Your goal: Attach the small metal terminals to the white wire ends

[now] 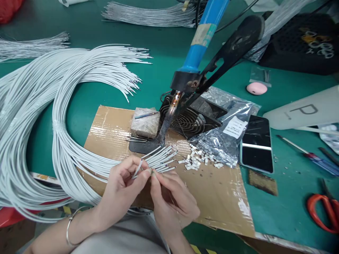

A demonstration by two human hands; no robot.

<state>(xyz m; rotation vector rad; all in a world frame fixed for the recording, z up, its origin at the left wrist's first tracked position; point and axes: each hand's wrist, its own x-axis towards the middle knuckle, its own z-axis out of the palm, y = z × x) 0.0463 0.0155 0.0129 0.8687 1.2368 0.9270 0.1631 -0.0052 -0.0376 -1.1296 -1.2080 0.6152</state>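
Observation:
My left hand [120,192] pinches the end of one thin white wire [138,168] near the front edge of a cardboard sheet [212,197]. My right hand [172,199] meets it fingertip to fingertip, pinched on something tiny that I cannot make out. Just beyond my fingers lie the fanned ends of a wire bundle [161,158]. A large looped bunch of white wires [53,116] sweeps round to the left. Behind stands a blue-handled soldering iron [196,53] in a black holder, its tip down on the cardboard.
Small white connector pieces [197,160] lie scattered by a silver bag [225,134]. A small fan [185,121], a phone [256,144], a pink object [256,88], a screwdriver [309,155] and red scissors [324,211] sit to the right. More wire bundles [156,16] lie at the back.

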